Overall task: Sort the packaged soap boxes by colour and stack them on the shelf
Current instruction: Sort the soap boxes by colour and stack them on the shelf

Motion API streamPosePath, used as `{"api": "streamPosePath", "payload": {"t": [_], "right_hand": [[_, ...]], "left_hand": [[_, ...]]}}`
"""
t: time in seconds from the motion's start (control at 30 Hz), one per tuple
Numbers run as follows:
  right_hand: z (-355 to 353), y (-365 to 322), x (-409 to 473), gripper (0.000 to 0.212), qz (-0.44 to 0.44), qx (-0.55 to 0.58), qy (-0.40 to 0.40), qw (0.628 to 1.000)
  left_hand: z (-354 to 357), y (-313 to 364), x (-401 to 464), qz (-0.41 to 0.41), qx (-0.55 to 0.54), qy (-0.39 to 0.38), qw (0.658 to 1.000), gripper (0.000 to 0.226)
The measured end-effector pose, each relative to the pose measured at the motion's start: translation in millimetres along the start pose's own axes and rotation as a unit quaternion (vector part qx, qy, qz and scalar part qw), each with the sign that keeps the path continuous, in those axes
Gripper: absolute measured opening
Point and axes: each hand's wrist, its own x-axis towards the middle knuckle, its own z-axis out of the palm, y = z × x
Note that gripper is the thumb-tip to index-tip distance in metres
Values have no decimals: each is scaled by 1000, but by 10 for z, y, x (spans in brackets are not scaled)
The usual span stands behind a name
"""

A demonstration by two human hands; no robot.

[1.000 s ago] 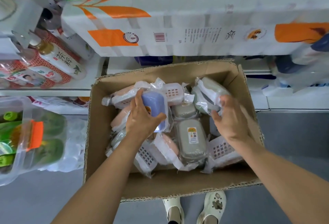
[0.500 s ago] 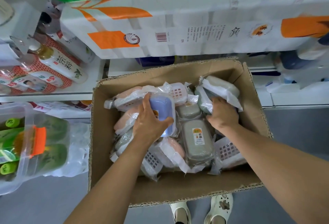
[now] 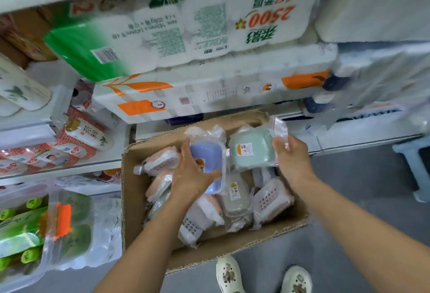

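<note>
A cardboard box (image 3: pixel 130 199) on the floor holds several soap boxes in clear plastic wrap, pink, grey and white among them. My left hand (image 3: pixel 193 176) grips a blue soap box (image 3: pixel 207 155) above the pile. My right hand (image 3: pixel 293 160) holds a pale green soap box (image 3: pixel 251 150) by its right side, lifted over the carton's far right corner. A grey soap box (image 3: pixel 235 197) and a pink one (image 3: pixel 160 160) lie in the carton beneath.
White shelves (image 3: pixel 111 153) stand behind the carton, stacked with toilet paper packs (image 3: pixel 209 97) and bottles (image 3: pixel 86 134). A clear tub of green items (image 3: pixel 35 227) sits at the left. A pale blue stool (image 3: pixel 414 160) stands at the right. My shoes (image 3: pixel 228 274) are below the carton.
My right hand took hold of the pale green soap box and raised it out of the carton. My left hand lifted the blue box a little. The view tilted up toward the shelves.
</note>
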Motion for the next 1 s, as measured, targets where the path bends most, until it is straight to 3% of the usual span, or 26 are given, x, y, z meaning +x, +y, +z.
{"api": "streamPosePath", "payload": {"t": [0.07,0.3,0.53,0.63,0.77,0.9,1.0], "right_hand": [[-345,-188,0,23,10,32,35,999],[-1948,-622,105,35,-59,-23,118,991],[-3983,-428,323,32,-68,-28,151,986],[-4879,-231,346,37,-47,-14,178,983],[-5949,-4,332,27,-21,-12,215,976],[-6785,191,384,18,-1,8,265,964],[-7284,377,503,20,23,33,298,954]], "left_hand": [[-34,357,-62,34,-9,0,999,118],[359,1806,-373,136,42,-8,990,98],[1718,3180,-907,211,17,-15,977,84],[2376,3727,-1179,218,-2,-27,976,77],[3173,4397,-1410,226,-12,-68,972,62],[3824,4983,-1541,252,10,-96,963,74],[4221,5339,-1546,275,36,-109,955,70]]}}
